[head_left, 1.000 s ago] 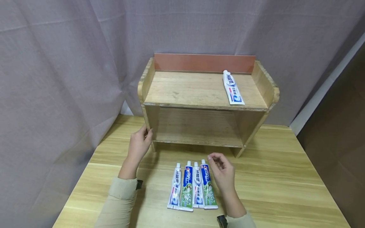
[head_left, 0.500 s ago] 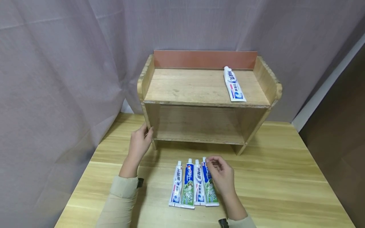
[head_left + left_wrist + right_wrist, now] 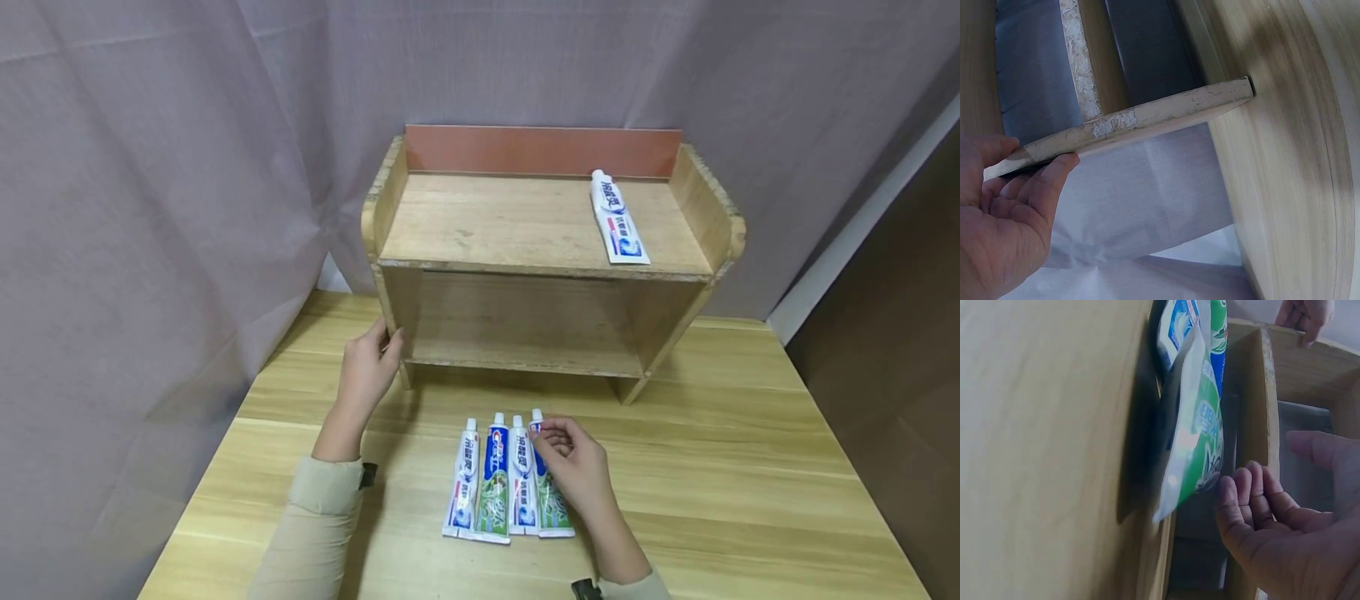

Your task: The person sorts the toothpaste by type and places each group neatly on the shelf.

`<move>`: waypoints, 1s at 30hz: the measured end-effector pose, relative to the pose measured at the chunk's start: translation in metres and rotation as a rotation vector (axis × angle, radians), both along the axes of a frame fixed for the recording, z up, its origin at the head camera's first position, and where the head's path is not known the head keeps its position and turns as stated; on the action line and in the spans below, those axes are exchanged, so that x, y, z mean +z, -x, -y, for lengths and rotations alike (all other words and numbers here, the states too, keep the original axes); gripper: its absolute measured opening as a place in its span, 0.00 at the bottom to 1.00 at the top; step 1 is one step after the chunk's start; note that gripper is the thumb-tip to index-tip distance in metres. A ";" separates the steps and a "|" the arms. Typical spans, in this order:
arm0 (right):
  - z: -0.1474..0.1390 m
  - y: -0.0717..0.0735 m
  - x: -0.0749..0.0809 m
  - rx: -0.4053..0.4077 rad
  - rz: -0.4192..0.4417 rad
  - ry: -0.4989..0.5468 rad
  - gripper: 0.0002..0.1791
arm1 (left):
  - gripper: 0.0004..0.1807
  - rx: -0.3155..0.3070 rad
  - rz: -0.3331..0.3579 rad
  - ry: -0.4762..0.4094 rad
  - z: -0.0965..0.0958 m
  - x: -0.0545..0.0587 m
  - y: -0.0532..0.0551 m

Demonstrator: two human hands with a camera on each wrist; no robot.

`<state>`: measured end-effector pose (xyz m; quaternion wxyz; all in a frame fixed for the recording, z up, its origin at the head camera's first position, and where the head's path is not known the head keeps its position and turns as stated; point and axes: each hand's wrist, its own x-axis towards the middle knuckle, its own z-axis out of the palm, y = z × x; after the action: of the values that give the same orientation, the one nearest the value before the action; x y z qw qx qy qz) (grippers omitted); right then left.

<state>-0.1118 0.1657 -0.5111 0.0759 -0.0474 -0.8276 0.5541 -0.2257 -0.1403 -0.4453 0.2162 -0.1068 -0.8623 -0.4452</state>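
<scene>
Right hand (image 3: 577, 467) has shifted leftward over the upper part of the blue-and-green toothpaste tube (image 3: 553, 504), having been just beside it a second ago; its fingers are loosely bent and parted from the thumb, and whether they touch the tube cannot be told. That tube lies rightmost in a row of four on the table (image 3: 750, 467) — white and blue-and-green alternating, caps toward the shelf (image 3: 480, 221). Left hand (image 3: 366, 367) pinches the shelf's left side panel between thumb and fingers. One white tube (image 3: 618, 221) lies on the top board, right of centre.
</scene>
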 end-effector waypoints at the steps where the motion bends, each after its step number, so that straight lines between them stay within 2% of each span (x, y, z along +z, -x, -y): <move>1: 0.000 0.000 0.000 -0.001 0.011 -0.008 0.15 | 0.16 -0.002 0.003 0.001 0.000 0.000 0.000; 6: -0.001 -0.001 0.000 -0.013 0.055 -0.048 0.16 | 0.16 -0.003 0.009 0.001 0.000 0.000 -0.001; 11: -0.002 0.000 0.000 -0.023 0.062 -0.074 0.17 | 0.15 0.014 0.000 0.000 0.000 0.000 0.000; 23: -0.008 0.000 0.000 -0.011 0.115 -0.108 0.20 | 0.14 0.019 -0.013 -0.006 -0.001 0.000 0.002; 30: -0.011 0.001 -0.002 0.000 0.166 -0.136 0.24 | 0.15 0.023 0.006 0.005 -0.001 0.000 0.000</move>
<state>-0.1124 0.1766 -0.5134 0.0100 -0.0877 -0.8667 0.4910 -0.2257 -0.1392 -0.4450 0.2184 -0.0959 -0.8652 -0.4410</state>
